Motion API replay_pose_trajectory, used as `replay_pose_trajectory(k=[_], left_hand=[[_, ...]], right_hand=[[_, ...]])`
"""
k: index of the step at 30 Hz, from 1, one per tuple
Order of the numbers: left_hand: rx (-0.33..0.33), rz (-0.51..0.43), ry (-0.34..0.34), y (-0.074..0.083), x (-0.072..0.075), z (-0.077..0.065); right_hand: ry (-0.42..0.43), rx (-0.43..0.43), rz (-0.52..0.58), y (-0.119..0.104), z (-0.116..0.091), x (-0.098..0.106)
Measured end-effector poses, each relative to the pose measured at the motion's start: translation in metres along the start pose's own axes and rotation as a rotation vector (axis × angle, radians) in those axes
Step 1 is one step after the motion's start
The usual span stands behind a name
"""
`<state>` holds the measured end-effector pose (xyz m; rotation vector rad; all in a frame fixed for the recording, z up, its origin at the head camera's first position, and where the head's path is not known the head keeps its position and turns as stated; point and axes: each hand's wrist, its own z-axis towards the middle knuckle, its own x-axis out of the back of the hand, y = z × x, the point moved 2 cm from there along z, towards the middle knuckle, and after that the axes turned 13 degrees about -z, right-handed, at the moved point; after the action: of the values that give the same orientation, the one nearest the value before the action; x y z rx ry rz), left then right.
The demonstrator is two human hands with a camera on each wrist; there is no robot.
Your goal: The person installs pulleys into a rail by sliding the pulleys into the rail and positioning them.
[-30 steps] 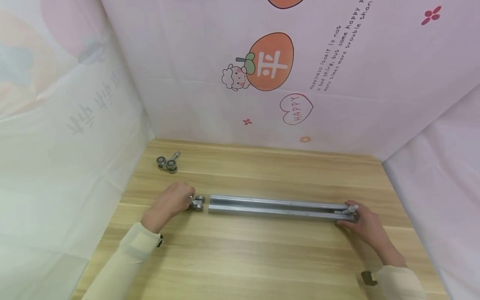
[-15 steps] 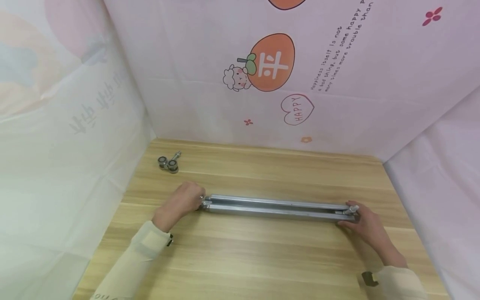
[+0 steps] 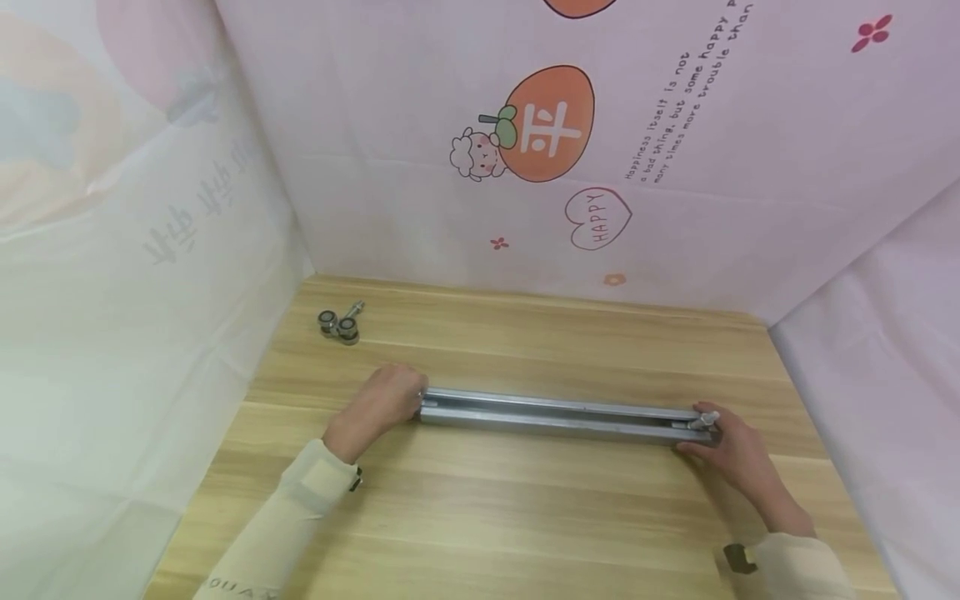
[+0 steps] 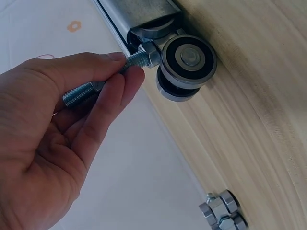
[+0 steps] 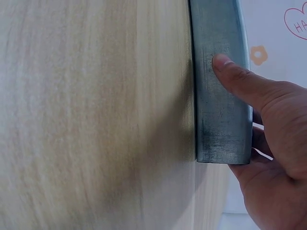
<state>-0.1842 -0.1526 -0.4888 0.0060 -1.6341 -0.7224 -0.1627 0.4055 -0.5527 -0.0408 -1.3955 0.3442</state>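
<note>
Left hand pinched a roller by its bolt at one end of the rail on the table; right hand gripped the other end; cloth read "HAPPY", "Happiness itself is not".

Right hand around metal rail
</note>
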Motion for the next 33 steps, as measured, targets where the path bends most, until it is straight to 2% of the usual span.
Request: replay_pose_trajectory(k=[3, 11, 17, 24, 33], left_hand=[[0.001, 0.005, 0.018, 0.001, -0.001, 0.000], [0.024, -0.087, 0.062, 0.002, -0.004, 0.001], [0.048, -0.130, 0.040, 0.003, -0.007, 0.003], [0.062, -0.095, 0.021, 0.008, -0.009, 0.005], [0.022, -0.068, 0.016, 0.017, -0.009, 0.008]], right_hand=[[0.000, 0.001, 0.004, 0.000, -0.001, 0.001], [-0.017, -0.013, 0.011, 0.005, 0.000, 0.001], [-0.010, -0.006, 0.016, 0.002, 0.000, 0.001], [0.011, 0.000, 0.013, -0.001, -0.002, 0.001], [0.008, 0.004, 0.012, 0.001, -0.001, 0.001]])
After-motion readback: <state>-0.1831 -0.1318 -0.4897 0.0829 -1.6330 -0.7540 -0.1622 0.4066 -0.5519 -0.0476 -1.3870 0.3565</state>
